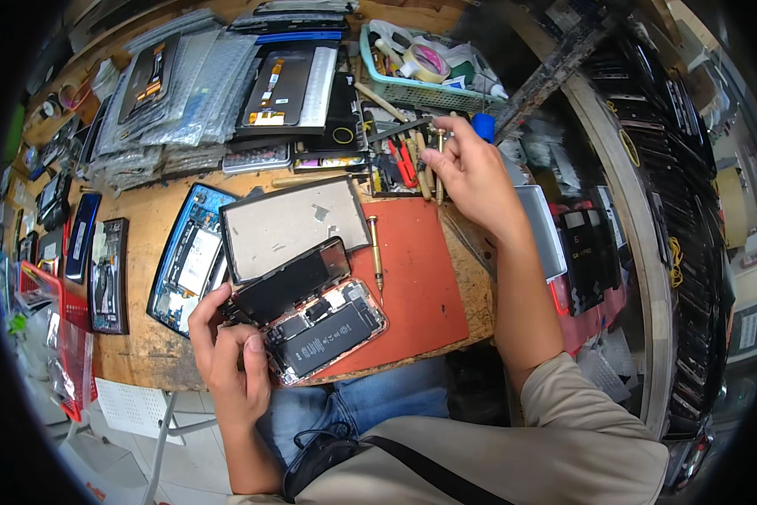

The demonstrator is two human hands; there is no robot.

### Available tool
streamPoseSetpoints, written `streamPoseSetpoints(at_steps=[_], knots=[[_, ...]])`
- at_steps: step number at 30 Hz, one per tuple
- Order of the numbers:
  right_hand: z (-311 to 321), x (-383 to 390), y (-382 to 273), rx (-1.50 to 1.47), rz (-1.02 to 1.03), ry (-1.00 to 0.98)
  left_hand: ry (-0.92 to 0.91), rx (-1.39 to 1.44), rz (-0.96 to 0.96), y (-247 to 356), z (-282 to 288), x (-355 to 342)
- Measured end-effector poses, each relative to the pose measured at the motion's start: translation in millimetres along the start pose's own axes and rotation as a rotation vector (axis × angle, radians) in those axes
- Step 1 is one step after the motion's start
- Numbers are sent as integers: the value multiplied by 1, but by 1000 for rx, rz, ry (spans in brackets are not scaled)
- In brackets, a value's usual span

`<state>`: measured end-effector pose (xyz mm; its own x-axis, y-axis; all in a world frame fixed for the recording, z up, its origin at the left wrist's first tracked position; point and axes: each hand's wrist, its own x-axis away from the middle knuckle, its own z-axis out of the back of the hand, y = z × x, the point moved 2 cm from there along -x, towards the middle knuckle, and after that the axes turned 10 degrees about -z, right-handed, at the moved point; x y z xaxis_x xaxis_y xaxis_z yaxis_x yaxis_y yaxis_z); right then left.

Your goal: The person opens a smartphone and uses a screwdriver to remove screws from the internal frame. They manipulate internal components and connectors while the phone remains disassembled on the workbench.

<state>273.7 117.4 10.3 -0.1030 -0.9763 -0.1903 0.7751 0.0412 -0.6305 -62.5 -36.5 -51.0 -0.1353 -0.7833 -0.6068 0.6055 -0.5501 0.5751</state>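
My left hand (231,345) grips the left end of an opened phone (332,337), its battery and inner parts exposed and its black screen (290,286) lifted along the far side. The phone rests over the red mat (421,286) near the table's front edge. My right hand (467,172) is raised at the tool tray, thumb and index finger closed on a brass screwdriver (440,135). A second brass screwdriver (377,252) lies right of the phone. Behind the phone is a beige-faced rectangular panel (286,219); left of it lies a blue-framed opened phone (193,257).
Stacked wrapped screens (189,93), a mint basket (429,89) and a tool tray (395,160) line the back. More phones (107,278) and a red basket (78,311) sit left. A wooden post (606,168), metal tin (538,231) and a rack of black panels (677,353) stand right.
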Motion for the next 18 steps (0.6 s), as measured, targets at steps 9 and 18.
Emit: streamPoseSetpoints(at_steps=[9, 18], knots=[[-31, 36, -24, 118, 36, -515, -30, 7, -10, 0, 2, -1], [-37, 33, -19, 321, 34, -143, 4, 15, -31, -1, -2, 1]])
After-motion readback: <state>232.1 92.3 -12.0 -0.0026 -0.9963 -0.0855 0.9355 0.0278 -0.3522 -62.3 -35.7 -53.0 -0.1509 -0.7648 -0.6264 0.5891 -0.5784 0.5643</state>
